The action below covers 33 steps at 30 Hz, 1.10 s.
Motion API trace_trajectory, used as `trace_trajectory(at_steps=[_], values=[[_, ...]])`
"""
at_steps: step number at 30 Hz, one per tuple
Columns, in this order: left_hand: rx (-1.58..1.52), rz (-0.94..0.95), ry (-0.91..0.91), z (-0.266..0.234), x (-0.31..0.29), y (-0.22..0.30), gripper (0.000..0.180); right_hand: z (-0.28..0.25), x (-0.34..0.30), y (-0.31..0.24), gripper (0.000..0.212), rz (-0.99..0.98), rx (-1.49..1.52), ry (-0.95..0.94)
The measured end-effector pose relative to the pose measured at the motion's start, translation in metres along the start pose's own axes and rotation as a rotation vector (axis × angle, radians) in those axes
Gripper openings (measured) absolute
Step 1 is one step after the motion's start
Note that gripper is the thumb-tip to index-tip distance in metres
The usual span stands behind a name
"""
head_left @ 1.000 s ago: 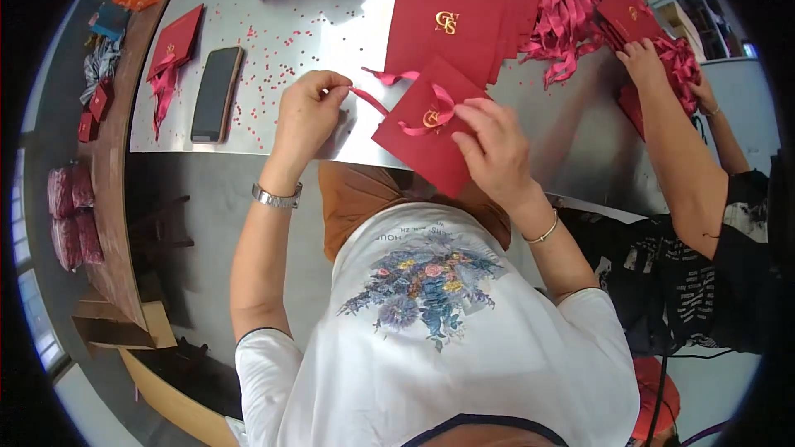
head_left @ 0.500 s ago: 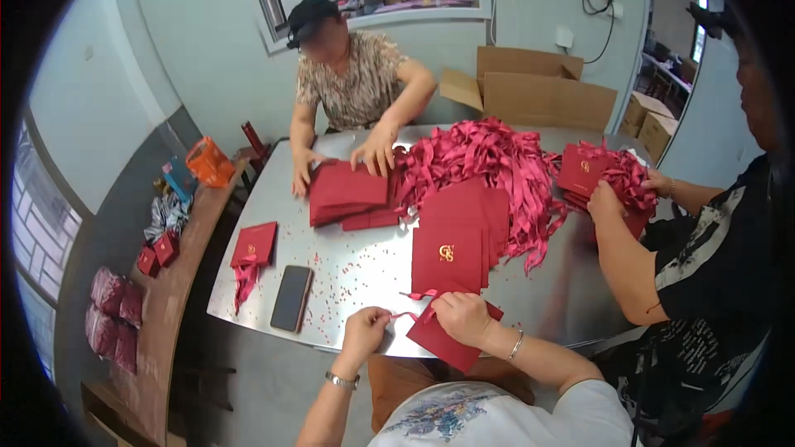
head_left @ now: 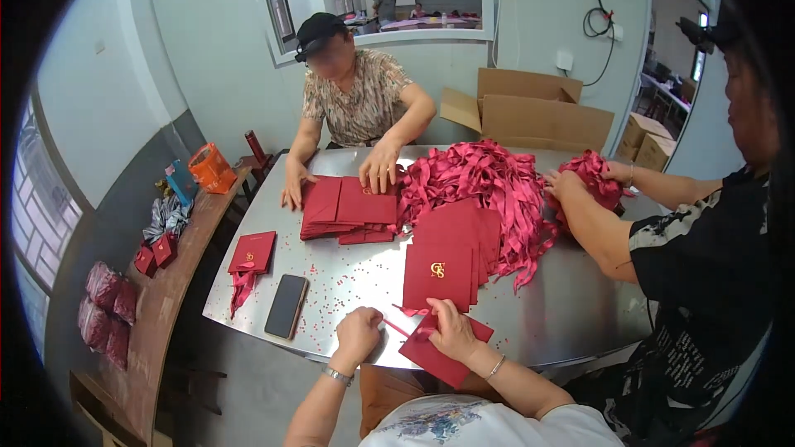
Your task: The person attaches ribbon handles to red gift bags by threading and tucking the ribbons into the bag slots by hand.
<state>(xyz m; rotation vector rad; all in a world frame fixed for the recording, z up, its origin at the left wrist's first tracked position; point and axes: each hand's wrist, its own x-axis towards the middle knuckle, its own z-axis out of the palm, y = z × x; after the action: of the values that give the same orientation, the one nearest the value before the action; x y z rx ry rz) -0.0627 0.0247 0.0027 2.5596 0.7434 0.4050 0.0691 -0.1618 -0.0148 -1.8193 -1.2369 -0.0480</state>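
Just over the table's near edge lies a flat red envelope, tilted, with a narrow red ribbon running from its upper part. My left hand is closed, pinching the ribbon's end between thumb and fingertips. Across the envelope rests my right hand, closed at its upper edge; the fingers partly hide where the ribbon meets it. Another short piece of ribbon sticks out to the left of my right fingertips. Directly beyond my hands is a fanned stack of red envelopes, the top one with a gold emblem.
A large heap of red ribbons covers the table's far middle. Across sits a co-worker with hands on stacked envelopes; another co-worker at right handles bunched ribbons. A phone and a ribboned envelope lie left.
The ribbon between my hands looks straighter. The co-worker at right has moved both hands onto the bunched ribbons. The view has shifted slightly.
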Motion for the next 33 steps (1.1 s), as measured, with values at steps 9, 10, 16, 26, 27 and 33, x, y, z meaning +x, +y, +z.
trace_trajectory(at_steps=[9, 10, 16, 26, 27, 33], values=[[0.073, -0.097, 0.182, -0.008, 0.036, -0.024, 0.011, 0.001, 0.001, 0.002, 0.04, -0.041, -0.058, -0.069], [0.053, -0.097, 0.18, -0.008, 0.039, -0.028, 0.012, 0.0, 0.003, 0.005, 0.035, -0.039, -0.021, -0.03], [-0.064, -0.166, 0.168, -0.001, 0.046, -0.041, 0.013, 0.002, 0.003, 0.0, 0.02, -0.087, -0.012, -0.041], [-0.177, 0.163, 0.227, 0.004, 0.02, 0.026, 0.026, 0.007, 0.004, 0.007, 0.016, -0.072, -0.032, -0.028], [-0.225, 0.206, 0.113, 0.013, 0.013, 0.034, 0.016, 0.01, 0.002, 0.009, 0.018, -0.062, -0.025, 0.038], [-0.146, 0.163, -0.133, 0.038, -0.014, 0.055, 0.02, 0.0, -0.006, -0.003, 0.018, 0.098, 0.18, 0.266]])
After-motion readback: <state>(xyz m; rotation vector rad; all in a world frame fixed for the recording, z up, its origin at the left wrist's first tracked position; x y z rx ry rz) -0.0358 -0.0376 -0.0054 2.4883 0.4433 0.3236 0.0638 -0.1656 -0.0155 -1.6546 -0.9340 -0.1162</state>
